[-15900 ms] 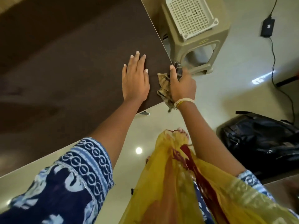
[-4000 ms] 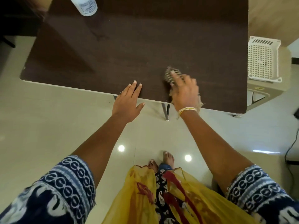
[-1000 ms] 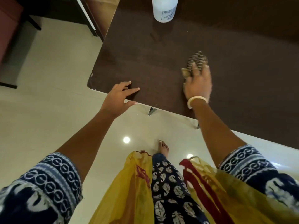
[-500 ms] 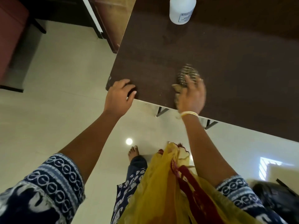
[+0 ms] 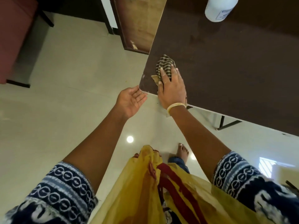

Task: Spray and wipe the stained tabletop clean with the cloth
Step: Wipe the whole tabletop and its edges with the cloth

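My left hand (image 5: 131,101) is cupped palm-up just off the table (image 5: 234,62) corner, fingers relaxed, holding nothing. Right hand (image 5: 172,88) is flat on the cloth (image 5: 165,65), fingers pressing it onto the tabletop right by that near corner. Bottle (image 5: 220,8) sits way back at the far edge.
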